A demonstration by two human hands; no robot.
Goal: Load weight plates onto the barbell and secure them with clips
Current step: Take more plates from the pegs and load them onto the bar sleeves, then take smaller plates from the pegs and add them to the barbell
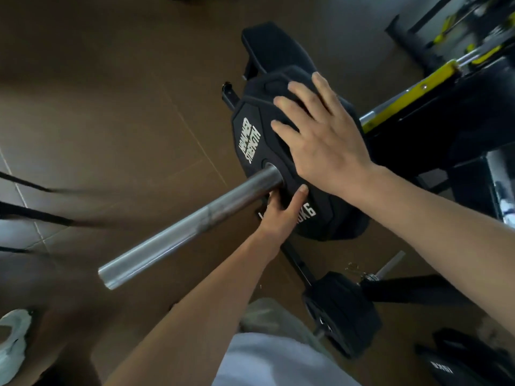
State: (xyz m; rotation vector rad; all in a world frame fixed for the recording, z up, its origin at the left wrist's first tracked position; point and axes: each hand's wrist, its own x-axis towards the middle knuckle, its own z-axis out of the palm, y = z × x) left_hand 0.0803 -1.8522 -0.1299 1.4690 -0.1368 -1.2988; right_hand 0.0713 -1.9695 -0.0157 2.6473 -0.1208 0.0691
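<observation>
head view: black weight plate point(250, 140) w/ white lettering sits on the barbell sleeve point(192, 221), pushed well in toward the rack side; bare steel end of the sleeve sticks out toward lower left. more black plate(s) right behind it on the same sleeve, count unclear. right hand point(320, 140) lies flat on the plate's face/upper edge, fingers straight and spread, palm pressing, not curled round anything. left hand point(281, 210) comes up from below, just under the sleeve where it enters the plate hub; thumb lies against the plate's lower face, other fingers hidden behind the sleeve/plate, so can't tell if they wrap the edge or just push. hands are apart, one above the sleeve, one below. yellow-and-black rack frame point(418, 90) at right, w/ the bar shaft running up toward the top right corner, blurred. on the brown floor point(111, 107): another black plate stack point(342, 310) at lower right on a short bar, and a metal spring clip point(359, 271) lying just beside it, small and blurry. second lettered plate partly seen at the bottom right corner. person's light shorts at bottom centre, pale shoe point(14, 338) at bottom left. dark straps at left edge, motion blurred.
</observation>
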